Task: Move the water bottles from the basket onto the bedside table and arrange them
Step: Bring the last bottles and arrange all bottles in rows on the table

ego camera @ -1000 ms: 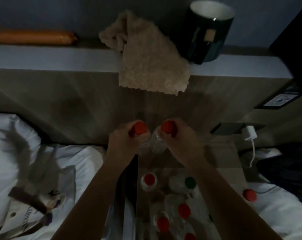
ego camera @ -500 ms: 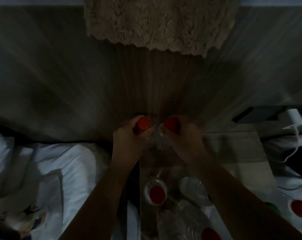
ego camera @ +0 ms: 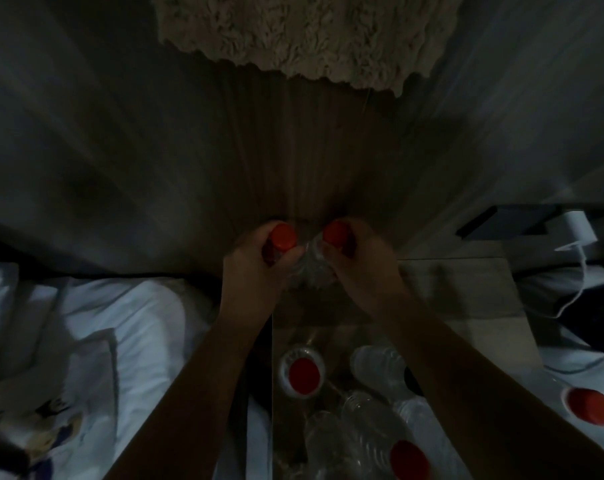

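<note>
In dim light my left hand (ego camera: 255, 271) grips a clear water bottle with an orange-red cap (ego camera: 283, 236) just below its neck. My right hand (ego camera: 363, 271) grips a second clear bottle with a red cap (ego camera: 333, 233) the same way. Both bottles stand side by side, touching, at the back left of the wooden bedside table (ego camera: 467, 292), against the headboard. Nearer to me, several more clear bottles stand or lie together, one with a red cap (ego camera: 304, 375) and another with a red cap (ego camera: 408, 460). I cannot make out the basket.
A beige fluffy towel (ego camera: 300, 36) hangs over the wooden headboard above the table. White bedding (ego camera: 120, 327) lies at the left. A white charger and cable (ego camera: 577, 233) sit at the right, and another red-capped bottle (ego camera: 589, 407) lies on bedding at the right.
The camera has tilted down and closer, so the shelf and lamp left the view. Both hands stay on the two capped bottles at the back of the table.
</note>
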Motion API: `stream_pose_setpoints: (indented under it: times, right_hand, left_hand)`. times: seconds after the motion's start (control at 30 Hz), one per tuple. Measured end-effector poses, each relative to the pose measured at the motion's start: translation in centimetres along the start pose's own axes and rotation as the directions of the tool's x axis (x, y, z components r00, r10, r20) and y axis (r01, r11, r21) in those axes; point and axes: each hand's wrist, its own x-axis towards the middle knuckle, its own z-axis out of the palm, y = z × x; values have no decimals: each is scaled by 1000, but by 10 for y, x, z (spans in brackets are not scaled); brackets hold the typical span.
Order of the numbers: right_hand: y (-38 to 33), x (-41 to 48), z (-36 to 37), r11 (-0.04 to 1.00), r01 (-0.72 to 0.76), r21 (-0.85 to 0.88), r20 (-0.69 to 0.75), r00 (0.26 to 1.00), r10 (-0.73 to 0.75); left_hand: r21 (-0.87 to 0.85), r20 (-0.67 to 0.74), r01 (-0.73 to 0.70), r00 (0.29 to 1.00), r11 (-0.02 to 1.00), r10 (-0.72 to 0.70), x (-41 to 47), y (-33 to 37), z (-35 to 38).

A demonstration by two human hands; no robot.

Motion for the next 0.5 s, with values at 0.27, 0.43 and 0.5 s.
stream_pose_setpoints:
  times: [0.27,0.43,0.5]
  right_hand:
    - [-7,-35,-36,998,-50,-24,158,986,53]
    - [3,-84,-88,978,-152,-144,175,969,176]
    - [12,-103,-108,969,-193,-154,140,967,215]
  left_hand:
    - [-131,107,243,967,961,-230,-45,22,-12]
    - [-80,194,301,940,950,-281,-94,30,-25]
    - [-18,204,289,938,957,-279,-113,35,-27]
